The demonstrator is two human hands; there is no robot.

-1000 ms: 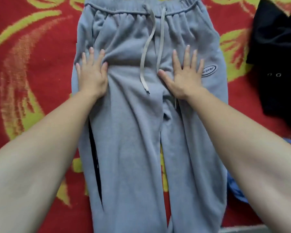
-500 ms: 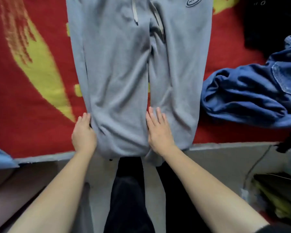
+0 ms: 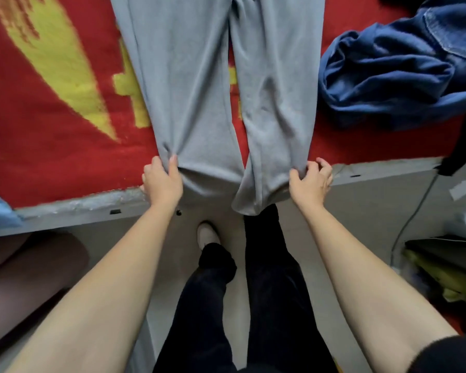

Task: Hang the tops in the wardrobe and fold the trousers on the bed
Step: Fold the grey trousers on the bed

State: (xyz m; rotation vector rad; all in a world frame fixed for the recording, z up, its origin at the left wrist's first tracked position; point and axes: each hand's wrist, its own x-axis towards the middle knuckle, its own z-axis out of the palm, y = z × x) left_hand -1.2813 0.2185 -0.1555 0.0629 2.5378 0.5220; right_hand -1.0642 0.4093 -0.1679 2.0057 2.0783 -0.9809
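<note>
At the bed edge (image 3: 73, 205), left hand (image 3: 162, 181) and right hand (image 3: 310, 181) fingers pinch the grey trousers (image 3: 189, 90), top cut off.

Grey sweatpants (image 3: 189, 90) lie flat, legs parallel, on the red-and-yellow cover (image 3: 51, 125) of a bed (image 3: 78, 207), their cuffs hanging over its near edge. The left hand (image 3: 162, 181) pinches the left cuff's outer edge. The right hand (image 3: 310, 181) grips the right cuff's outer edge with curled fingers (image 3: 320, 164). A crumpled blue denim garment (image 3: 388, 76) lies to the right, just beside the sweatpants.
</note>
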